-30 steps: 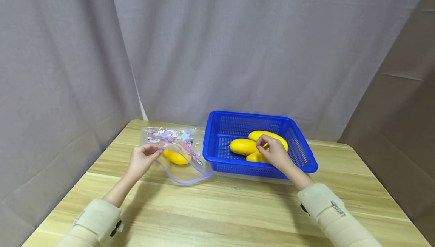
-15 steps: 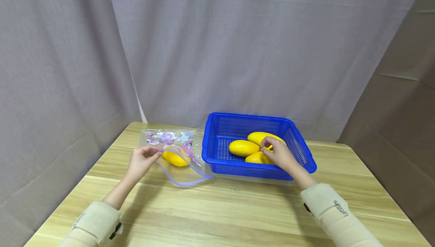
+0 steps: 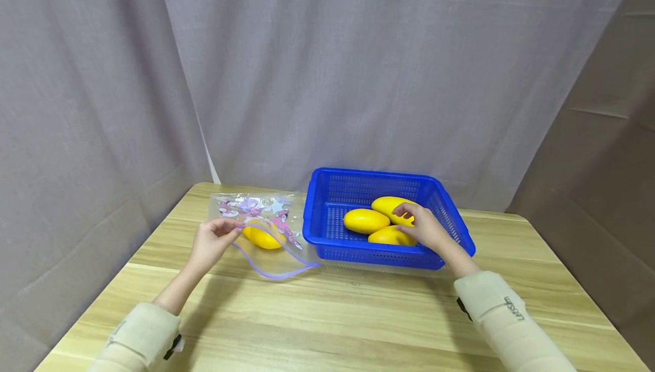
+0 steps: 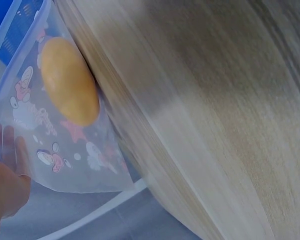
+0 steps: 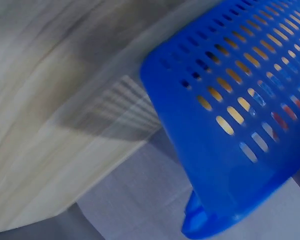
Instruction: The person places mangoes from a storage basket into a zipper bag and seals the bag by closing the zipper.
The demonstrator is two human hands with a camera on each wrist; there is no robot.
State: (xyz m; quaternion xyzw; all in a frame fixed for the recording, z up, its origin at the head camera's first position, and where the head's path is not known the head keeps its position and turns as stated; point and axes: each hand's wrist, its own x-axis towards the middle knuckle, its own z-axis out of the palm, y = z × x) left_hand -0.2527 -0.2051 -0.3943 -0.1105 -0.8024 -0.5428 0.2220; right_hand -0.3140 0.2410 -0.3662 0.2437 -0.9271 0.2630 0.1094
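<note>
We see the left hand (image 3: 212, 241) pinching the clear bag (image 3: 283, 225); just right of its fingers, the bagged fruit (image 3: 264, 238) slants down rightward. In the blue basket (image 3: 370, 252), the near fruit (image 3: 387, 236) lies lengthwise left-to-right, below the right hand (image 3: 426, 227), its fingers parted.

Bag (image 3: 278, 207), clear glossy plastic; fruit (image 3: 365, 221), smooth, lightly glossy; basket (image 3: 353, 252), smooth perforated plastic; worktop (image 3: 327, 315), smooth wood grain; curtain (image 3: 358, 76), matt cloth.

The basket (image 3: 368, 255) is solid blue, its fruits (image 3: 366, 221) plain yellow. At the basket's nine o'clock, the clear bag (image 3: 278, 207) has pink-and-purple prints (image 3: 250, 207) and a lilac edge (image 3: 281, 276).
</note>
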